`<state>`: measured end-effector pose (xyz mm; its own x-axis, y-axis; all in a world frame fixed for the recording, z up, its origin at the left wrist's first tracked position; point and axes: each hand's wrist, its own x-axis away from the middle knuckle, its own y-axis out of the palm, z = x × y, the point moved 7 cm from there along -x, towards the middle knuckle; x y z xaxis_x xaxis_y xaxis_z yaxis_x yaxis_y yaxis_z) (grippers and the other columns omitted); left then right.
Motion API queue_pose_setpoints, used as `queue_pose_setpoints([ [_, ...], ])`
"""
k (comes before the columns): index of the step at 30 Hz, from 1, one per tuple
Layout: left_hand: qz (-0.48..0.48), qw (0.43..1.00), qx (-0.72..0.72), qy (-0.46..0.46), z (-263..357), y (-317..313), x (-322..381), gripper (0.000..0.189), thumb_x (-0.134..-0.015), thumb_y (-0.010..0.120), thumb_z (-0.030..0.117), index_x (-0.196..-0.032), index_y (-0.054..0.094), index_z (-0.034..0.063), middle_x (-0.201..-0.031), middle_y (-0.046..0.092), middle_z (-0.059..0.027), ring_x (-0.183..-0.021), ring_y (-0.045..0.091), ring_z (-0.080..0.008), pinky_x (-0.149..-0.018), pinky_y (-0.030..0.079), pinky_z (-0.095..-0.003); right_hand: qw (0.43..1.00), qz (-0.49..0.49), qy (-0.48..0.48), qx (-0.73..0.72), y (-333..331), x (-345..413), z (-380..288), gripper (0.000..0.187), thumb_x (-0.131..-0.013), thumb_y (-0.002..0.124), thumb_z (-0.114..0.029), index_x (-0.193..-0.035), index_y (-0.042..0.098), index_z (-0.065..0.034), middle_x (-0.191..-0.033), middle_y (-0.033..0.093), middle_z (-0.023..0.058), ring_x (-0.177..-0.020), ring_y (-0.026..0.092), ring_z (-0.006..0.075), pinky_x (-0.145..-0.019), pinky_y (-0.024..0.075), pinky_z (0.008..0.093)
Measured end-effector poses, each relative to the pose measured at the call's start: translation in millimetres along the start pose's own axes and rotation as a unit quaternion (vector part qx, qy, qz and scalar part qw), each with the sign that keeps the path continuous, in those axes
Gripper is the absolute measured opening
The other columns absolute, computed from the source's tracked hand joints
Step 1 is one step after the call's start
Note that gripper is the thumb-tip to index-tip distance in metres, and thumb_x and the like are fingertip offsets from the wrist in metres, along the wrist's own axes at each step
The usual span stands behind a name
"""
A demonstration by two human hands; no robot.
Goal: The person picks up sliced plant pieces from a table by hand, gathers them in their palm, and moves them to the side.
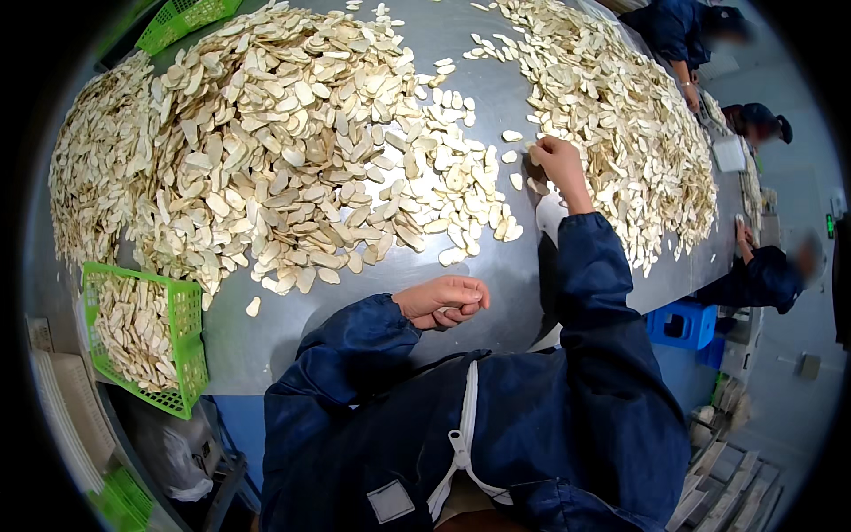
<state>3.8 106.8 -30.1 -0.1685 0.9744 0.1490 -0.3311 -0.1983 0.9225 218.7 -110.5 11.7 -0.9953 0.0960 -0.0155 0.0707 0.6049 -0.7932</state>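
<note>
My right hand [560,166] reaches to the near left edge of the right-hand pile of pale, dried-looking plant slices [618,133]. Its thumb and fingertips pinch one slice [532,151]. A few loose slices [516,181] lie just left of these fingers. Under my right wrist is a smooth white object [550,214], partly covered by the sleeve. My left hand [447,301] hovers in front of my chest with its fingers curled in; what is in the palm is hidden. Beyond it spreads a thin scatter of slices [459,179], joining the large heap [279,133] at left.
A green plastic basket [188,332] of slices stands at the metal table's [246,359] near left edge; another green basket [183,23] is at the far left. Co-workers [758,279] line the right side, near a blue plastic stool [681,324]. A white container [729,154] stands by them.
</note>
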Motion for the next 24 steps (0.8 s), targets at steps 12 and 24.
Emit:
queue_pose_setpoints([
  [12, 0.008, 1.000, 0.008, 0.011, 3, -1, 1, 0.013, -0.095, 0.052, 0.016, -0.098, 0.053, 0.0028, -0.069, 0.039, 0.0035, -0.053, 0.030, -0.0012, -0.041, 0.022, -0.0137, 0.983, 0.027, -0.166, 0.070, 16, -18, -27, 0.014, -0.081, 0.062, -0.015, -0.091, 0.067, -0.0059, -0.069, 0.063, 0.0096, -0.065, 0.060, 0.0255, -0.062, 0.0475, 0.0324],
  [24, 0.023, 0.999, 0.027, 0.003, 2, -2, 0, 0.014, -0.094, 0.053, 0.015, -0.100, 0.052, 0.0031, -0.071, 0.041, 0.0023, -0.053, 0.032, -0.0014, -0.040, 0.021, -0.0138, 0.886, -0.175, 0.128, -0.410, 16, 31, -2, 0.024, -0.090, 0.054, -0.007, -0.113, 0.055, 0.0010, -0.071, 0.056, -0.0001, -0.055, 0.047, 0.0064, -0.048, 0.0339, 0.0208],
])
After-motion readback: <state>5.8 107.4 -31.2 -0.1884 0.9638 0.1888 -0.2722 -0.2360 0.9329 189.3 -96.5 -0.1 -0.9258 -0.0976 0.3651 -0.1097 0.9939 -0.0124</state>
